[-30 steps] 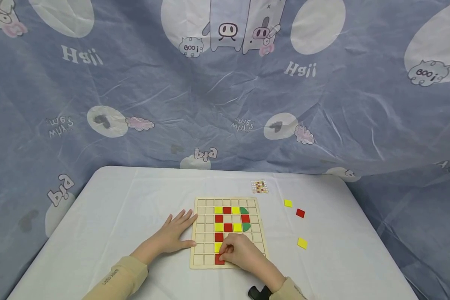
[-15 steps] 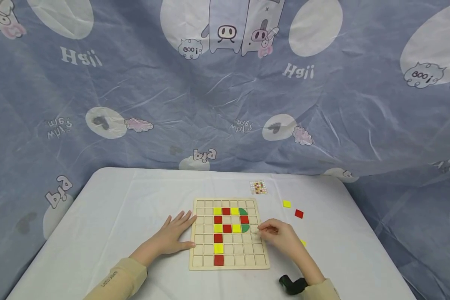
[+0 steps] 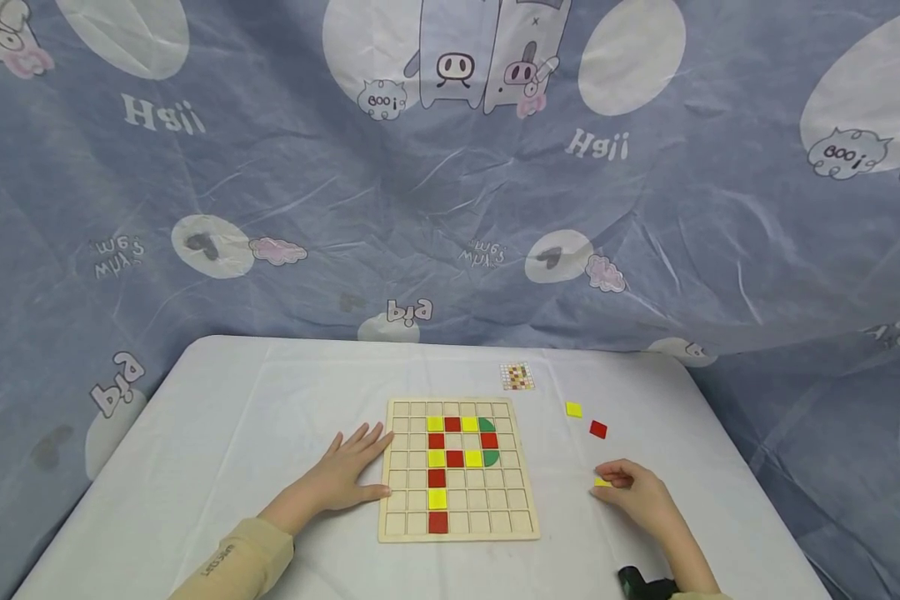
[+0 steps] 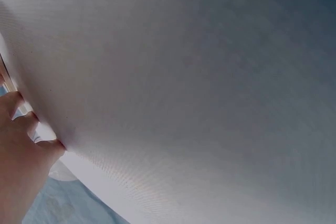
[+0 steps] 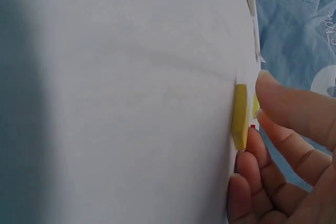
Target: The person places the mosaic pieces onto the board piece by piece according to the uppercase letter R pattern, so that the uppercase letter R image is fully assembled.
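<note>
A square wooden grid board (image 3: 495, 498) lies on the table, with red, yellow and green tiles set in its cells in the shape of a P. My left hand (image 3: 342, 472) is spread flat at the board's left edge, fingertips and thumb right at the rim. To the right of the board, my right hand (image 3: 640, 493) is over a loose yellow tile (image 3: 602, 482), thumb and index finger apart on either side of it. In the right wrist view this yellow tile (image 5: 240, 116) lies on the cloth, close to the fingertips (image 5: 253, 136).
Another yellow tile (image 3: 573, 409) and a red tile (image 3: 598, 429) lie farther back on the right. A small printed pattern card (image 3: 517, 376) lies behind the board. A blue patterned curtain (image 3: 450, 208) hangs beyond the white table (image 3: 322, 375). A black strap device (image 3: 642, 585) is at my right wrist.
My right hand has left the red tile in the bottom row of the board and moved right, to the loose yellow tile. My left hand has stayed at the board's edge.
</note>
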A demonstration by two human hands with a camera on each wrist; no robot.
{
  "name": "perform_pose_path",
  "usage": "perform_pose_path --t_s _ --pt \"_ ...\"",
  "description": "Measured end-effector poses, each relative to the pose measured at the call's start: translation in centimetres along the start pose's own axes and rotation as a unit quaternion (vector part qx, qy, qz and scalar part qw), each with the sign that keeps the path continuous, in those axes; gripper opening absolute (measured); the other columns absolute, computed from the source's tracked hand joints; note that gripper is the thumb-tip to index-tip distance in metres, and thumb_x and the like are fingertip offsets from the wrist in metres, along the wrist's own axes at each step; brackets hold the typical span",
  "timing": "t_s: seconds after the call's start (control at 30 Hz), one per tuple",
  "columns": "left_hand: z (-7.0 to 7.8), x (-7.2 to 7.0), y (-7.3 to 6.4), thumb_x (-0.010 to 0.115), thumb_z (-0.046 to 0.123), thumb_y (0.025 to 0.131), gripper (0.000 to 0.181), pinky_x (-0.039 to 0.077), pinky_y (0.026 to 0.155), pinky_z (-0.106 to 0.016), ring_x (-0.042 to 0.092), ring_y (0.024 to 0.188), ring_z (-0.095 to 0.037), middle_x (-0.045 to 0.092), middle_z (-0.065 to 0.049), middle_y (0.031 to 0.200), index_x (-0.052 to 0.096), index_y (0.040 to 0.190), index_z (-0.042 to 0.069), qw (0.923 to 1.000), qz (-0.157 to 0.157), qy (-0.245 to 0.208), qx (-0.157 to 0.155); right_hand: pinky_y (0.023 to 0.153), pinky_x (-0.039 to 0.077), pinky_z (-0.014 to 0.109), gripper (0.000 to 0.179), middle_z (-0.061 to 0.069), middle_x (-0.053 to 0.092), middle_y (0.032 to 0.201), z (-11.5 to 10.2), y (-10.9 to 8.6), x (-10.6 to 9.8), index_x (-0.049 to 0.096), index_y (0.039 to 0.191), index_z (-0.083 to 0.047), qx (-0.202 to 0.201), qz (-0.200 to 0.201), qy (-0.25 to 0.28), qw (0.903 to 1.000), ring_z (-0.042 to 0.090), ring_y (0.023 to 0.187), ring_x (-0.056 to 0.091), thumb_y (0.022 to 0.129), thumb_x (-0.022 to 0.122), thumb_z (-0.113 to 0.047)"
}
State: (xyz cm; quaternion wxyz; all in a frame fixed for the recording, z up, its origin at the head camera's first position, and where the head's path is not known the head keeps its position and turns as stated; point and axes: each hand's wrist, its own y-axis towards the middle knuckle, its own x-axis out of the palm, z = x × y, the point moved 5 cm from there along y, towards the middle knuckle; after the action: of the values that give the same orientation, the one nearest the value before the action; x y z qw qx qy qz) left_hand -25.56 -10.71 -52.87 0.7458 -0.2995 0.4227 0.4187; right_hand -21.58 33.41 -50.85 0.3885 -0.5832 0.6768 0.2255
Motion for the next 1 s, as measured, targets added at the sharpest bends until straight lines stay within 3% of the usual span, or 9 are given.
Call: perform_pose_path --t_s 0.27,0.53,0.73,1.0 --pt "0.0 0.1 -0.1 0.071 0.054 0.083 0.088 0.011 0.119 -0.066 0.019 0.151 -0.037 0.029 -0.011 0.162 0.036 0.154 0.016 1.0000 0.000 -0.001 0.002 0.066 0.045 0.026 0.033 0.006 0.066 0.089 0.5 0.1 0.2 0.069 0.105 -0.001 0.006 -0.013 -0.013 0.9998 0.018 0.081 0.056 0.078 0.082 -0.014" --pt "-0.1 0.2 -0.1 0.070 0.055 0.083 0.087 0.011 0.119 -0.065 0.018 0.152 -0.035 0.028 -0.009 0.162 0.035 0.154 0.018 1.0000 -0.002 0.007 -0.001 0.063 0.046 0.024 0.032 0.004 0.065 0.084 -0.7 -0.1 0.8 0.067 0.103 0.000 -0.002 -0.010 0.008 0.9999 0.016 0.074 0.056 0.077 0.082 -0.009" --pt "0.0 0.0 0.0 0.071 0.056 0.083 0.088 0.011 0.120 -0.065 0.018 0.152 -0.035 0.027 -0.009 0.163 0.035 0.154 0.018 1.0000 -0.002 0.002 -0.004 0.057 0.047 0.021 0.032 0.004 0.067 0.082 -3.0 0.0 2.1 0.066 0.100 0.000 -0.015 0.003 0.070 0.9975 0.013 0.069 0.058 0.074 0.083 -0.005" --pt "-0.3 0.1 0.1 0.070 0.057 0.083 0.088 0.011 0.120 -0.064 0.018 0.152 -0.034 0.027 -0.007 0.163 0.034 0.154 0.019 1.0000 -0.002 0.004 -0.006 0.059 0.049 0.019 0.025 0.002 0.066 0.079 -7.3 0.0 4.7 0.068 0.092 -0.004 -0.037 -0.034 0.140 0.9889 0.012 0.069 0.058 0.074 0.084 -0.007"
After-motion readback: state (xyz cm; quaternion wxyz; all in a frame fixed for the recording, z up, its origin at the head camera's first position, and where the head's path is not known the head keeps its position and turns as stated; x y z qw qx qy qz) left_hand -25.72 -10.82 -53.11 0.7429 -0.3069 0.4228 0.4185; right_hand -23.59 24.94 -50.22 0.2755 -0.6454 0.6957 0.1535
